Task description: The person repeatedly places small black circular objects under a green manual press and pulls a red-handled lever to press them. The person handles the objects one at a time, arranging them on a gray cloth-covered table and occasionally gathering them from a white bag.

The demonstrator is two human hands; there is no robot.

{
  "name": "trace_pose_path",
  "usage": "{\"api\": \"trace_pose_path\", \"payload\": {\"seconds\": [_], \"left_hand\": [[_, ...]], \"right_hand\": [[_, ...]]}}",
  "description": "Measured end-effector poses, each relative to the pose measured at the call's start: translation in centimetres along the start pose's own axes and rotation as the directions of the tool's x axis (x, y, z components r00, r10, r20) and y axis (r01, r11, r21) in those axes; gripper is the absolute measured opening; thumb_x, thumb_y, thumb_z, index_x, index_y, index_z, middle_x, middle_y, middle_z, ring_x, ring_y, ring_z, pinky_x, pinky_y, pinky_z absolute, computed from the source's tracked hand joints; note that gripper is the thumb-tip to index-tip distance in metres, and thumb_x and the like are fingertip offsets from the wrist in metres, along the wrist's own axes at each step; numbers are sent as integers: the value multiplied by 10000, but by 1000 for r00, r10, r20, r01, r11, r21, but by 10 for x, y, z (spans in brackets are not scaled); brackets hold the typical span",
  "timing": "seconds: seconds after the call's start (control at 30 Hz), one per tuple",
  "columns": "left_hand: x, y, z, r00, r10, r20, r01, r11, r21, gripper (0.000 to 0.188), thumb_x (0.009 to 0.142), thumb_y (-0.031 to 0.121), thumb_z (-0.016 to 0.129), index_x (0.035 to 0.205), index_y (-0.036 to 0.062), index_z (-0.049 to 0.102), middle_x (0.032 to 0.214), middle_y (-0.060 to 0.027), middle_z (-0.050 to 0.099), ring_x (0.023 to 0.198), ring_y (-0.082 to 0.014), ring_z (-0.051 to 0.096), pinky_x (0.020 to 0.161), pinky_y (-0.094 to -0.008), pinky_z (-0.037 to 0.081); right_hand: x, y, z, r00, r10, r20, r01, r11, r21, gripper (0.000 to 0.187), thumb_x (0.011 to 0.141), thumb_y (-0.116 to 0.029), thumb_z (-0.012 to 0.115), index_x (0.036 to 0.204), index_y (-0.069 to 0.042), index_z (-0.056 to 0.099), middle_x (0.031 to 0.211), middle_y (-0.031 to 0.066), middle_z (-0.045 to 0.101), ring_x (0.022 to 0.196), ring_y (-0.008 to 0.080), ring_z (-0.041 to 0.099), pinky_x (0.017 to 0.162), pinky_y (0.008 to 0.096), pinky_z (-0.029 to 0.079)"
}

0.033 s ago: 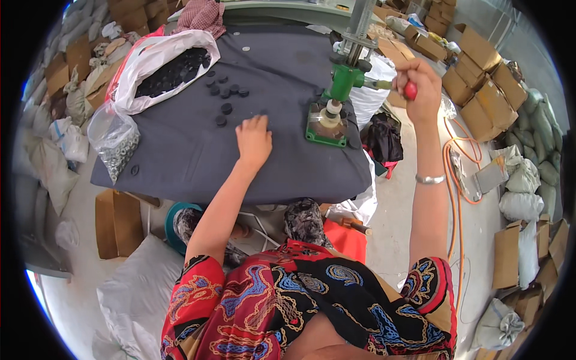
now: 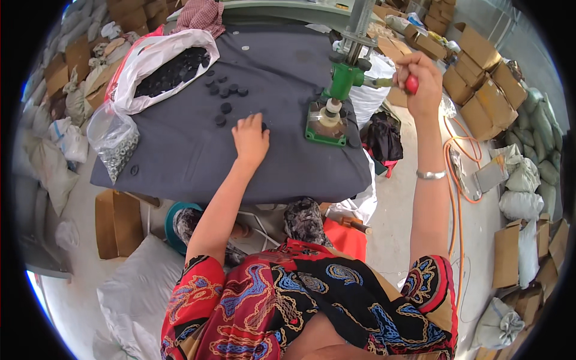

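On the dark cloth, my left hand [image 2: 250,143] is closed with a small black round cap [image 2: 264,126] showing between its thumb and forefinger. Several similar black caps [image 2: 225,108] lie scattered just beyond that hand. At the right, the fingers of my right hand [image 2: 425,84] wrap the red ball knob [image 2: 411,84] at the end of a lever. That lever belongs to a green hand press [image 2: 342,81] standing on the table. A pale round fitting [image 2: 330,111] sits over the press's base plate [image 2: 327,129].
A white bag [image 2: 124,96] full of black caps lies open at the table's left. Beside it is a clear bag [image 2: 117,147] of metal rings. One black ring [image 2: 134,170] rests near the front edge. Orange hose [image 2: 451,180] and cardboard boxes [image 2: 489,78] occupy the floor at right.
My left hand has shifted slightly left, and the black cap now shows beside its fingers. My right hand stays on the knob, its fingers slightly higher.
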State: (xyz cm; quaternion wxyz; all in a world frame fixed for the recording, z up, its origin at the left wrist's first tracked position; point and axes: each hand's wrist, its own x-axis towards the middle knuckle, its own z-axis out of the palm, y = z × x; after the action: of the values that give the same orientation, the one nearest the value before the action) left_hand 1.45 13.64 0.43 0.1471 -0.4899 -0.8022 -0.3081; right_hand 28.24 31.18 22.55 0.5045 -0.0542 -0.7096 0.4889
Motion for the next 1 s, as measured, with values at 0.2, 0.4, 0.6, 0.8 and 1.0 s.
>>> {"api": "trace_pose_path", "payload": {"seconds": [0.2, 0.4, 0.6, 0.8, 1.0], "left_hand": [[4, -16, 6, 989, -85, 122, 97, 991, -94, 494, 733, 177, 753, 1181, 21, 616, 1044, -151, 660, 1101, -296, 546, 932, -428, 409], [13, 35, 16, 999, 22, 23, -10, 907, -422, 520, 704, 124, 759, 1190, 31, 598, 990, -166, 653, 971, -321, 590, 842, -420, 471], [37, 97, 42, 994, 97, 59, -58, 882, -468, 634, 695, 99, 757, 1277, 46, 511, 984, -145, 649, 962, -328, 588, 841, -429, 470], [52, 114, 61, 993, 101, 58, -59, 864, -501, 692, 694, 104, 762, 1312, 13, 462, 1068, -142, 661, 1027, -322, 571, 889, -432, 444], [59, 122, 68, 992, -4, 122, 76, 807, -586, 723, 705, 119, 749, 1329, -18, 410, 1058, -124, 680, 1040, -322, 566, 914, -447, 402]], "right_hand": [[23, -6, 0, 1000, -9, -16, 10, 996, 92, 238, 832, -82, 440, 860, 78, 614, 591, 87, 522, 505, 147, 470, 557, 296, 451], [24, -5, 0, 1000, -26, -17, 27, 995, 100, 245, 838, -79, 434, 865, 82, 617, 594, 93, 518, 499, 149, 460, 557, 307, 460], [25, -6, 2, 1000, -11, -15, 12, 996, 93, 250, 834, -83, 436, 863, 83, 620, 596, 98, 520, 492, 154, 459, 544, 303, 459], [23, -7, 4, 999, -21, -24, 23, 995, 92, 257, 830, -89, 435, 854, 88, 619, 585, 98, 518, 491, 152, 466, 536, 302, 460], [11, -3, 5, 998, -42, -45, 46, 996, 83, 253, 824, -93, 431, 843, 78, 616, 570, 98, 521, 492, 152, 474, 530, 294, 452]]}}
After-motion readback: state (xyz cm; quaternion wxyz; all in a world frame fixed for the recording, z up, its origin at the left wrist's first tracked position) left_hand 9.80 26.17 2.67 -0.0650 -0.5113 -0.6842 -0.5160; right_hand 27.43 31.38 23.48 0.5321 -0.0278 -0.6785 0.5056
